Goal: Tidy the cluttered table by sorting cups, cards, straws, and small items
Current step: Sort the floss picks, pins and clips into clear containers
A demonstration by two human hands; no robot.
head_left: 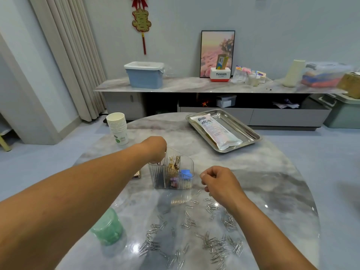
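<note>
- The clear organiser (171, 172) stands mid-tabletop (272, 182) and serves as the landmark; its compartments already hold gold clips, dark items and a small blue box, so it looks to be the sorting bin for the small items.
- The left hand (155, 150) hangs over the organiser's far-left compartment, fingers pointing down into it. They seem to pinch something thin and dark, probably to drop it in, but the fingertips are partly hidden behind the wall, so I cannot tell for sure whether they grip anything.
- The right hand (219, 182) hovers just right of the organiser with fingers curled together; it may pinch a clip, yet nothing shows plainly in it.
- Paper clips (214, 244) lie scattered on the tabletop nearer than the organiser, mostly under the right forearm; this part of the sorting is far from done.
- A green tub (107, 227) sits near-left of the organiser, perhaps the clips' own container.
- Stacked cups (117, 127) stand far-left of the organiser, nested to save space, so the cups seem finished.
- A straw pack (216, 131) lies in a steel tray (251, 131) far-right of the organiser, kept apart from the small items.
- A small boxy object, possibly cards, peeks out just left of the organiser, mostly hidden by the left arm.
</note>
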